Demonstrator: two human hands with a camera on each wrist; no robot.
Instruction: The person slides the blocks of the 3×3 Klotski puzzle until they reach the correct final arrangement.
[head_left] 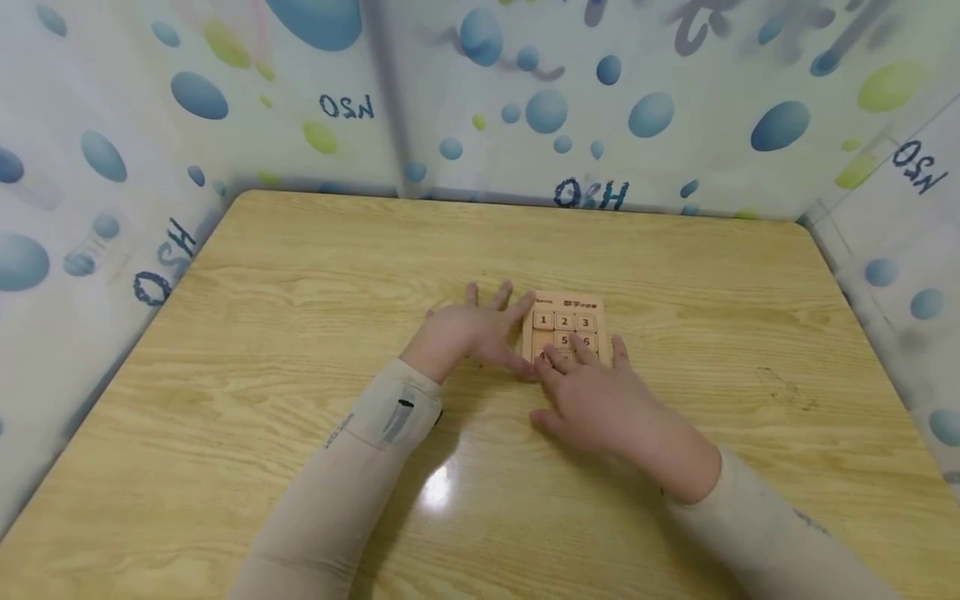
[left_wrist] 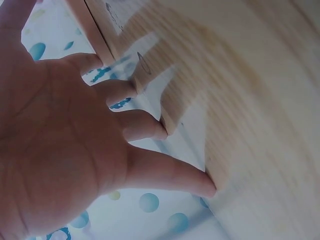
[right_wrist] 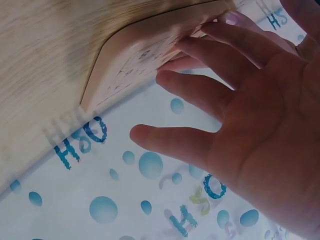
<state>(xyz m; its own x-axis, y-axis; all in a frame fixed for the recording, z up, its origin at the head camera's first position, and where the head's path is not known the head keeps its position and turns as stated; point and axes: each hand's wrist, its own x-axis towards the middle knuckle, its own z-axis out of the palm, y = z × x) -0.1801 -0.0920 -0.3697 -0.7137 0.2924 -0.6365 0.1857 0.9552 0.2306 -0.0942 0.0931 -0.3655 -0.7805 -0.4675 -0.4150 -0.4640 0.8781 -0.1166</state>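
A wooden number slide puzzle [head_left: 566, 323] lies flat on the table, its tiles 1, 2 and 3 in the top row and 5 and 6 below. A gap shows under tile 1, with a 4 tile beneath it; the lower part is hidden by fingers. My left hand [head_left: 480, 329] is spread along the puzzle's left edge, thumb and forefinger against it; in the left wrist view its other fingertips [left_wrist: 210, 190] rest on the table. Over the lower tiles reaches my right hand [head_left: 596, 400], fingers extended, the forefinger near the 4 tile. The right wrist view shows the puzzle's side [right_wrist: 135, 65] beyond these fingers.
The wood-grain table [head_left: 337, 275] spreads around the puzzle on all sides. White walls [head_left: 450, 108] with blue and green dots stand at its back, left and right. A light reflection [head_left: 437, 487] shines on the tabletop between the forearms.
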